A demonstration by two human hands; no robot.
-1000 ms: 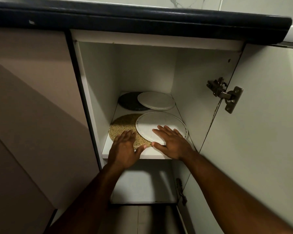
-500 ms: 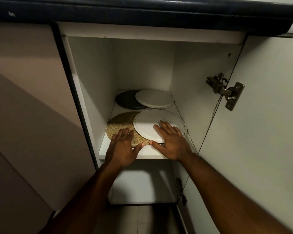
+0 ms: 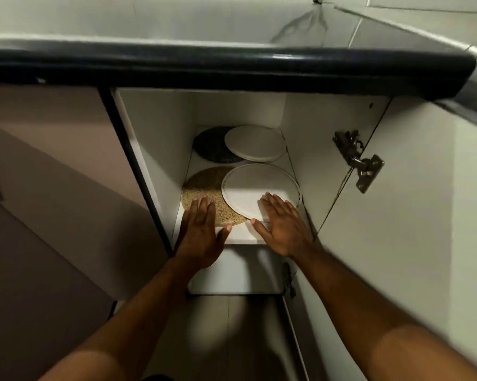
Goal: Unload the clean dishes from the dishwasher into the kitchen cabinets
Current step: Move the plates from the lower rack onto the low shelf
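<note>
Head view. Looking down into an open lower cabinet [image 3: 160,149] beneath the dark rounded edge of a worktop [image 3: 232,70]. Door [image 3: 410,229] swung open to the right, with a metal hinge [image 3: 361,160] on its inner face.

On the cabinet's shelf [image 3: 245,236], front right: a white plate [image 3: 256,188]. Round, so no long axis to report. Lying flat, face up, with a slightly raised rim all round. Plain matte white with faint dots along the rim, brightly lit on the near half. Left edge overlapping a speckled tan disc [image 3: 204,188], also flat, at the front left of the shelf. Right edge close to the cabinet's right wall; contact not discernible.

At the back of the same shelf: a second white plate [image 3: 255,143], flat, overlapping a dark disc [image 3: 211,145] on its left.

Left hand [image 3: 200,232]: palm down, fingers straight and held together, fingertips laid on the near part of the speckled tan disc. Thumb spread to the right, over the shelf's front edge. Nothing gripped.

Right hand [image 3: 282,226]: palm down, fingers straight and slightly fanned, fingertips laid on the near rim of the white plate. Thumb spread to the left, just beside the plate's nearest edge. Nothing gripped or pinched.

Both forearms reaching in from the bottom of the view. Below the shelf: a lower compartment with a pale base panel. Slight blur at the outer edges of the view.
</note>
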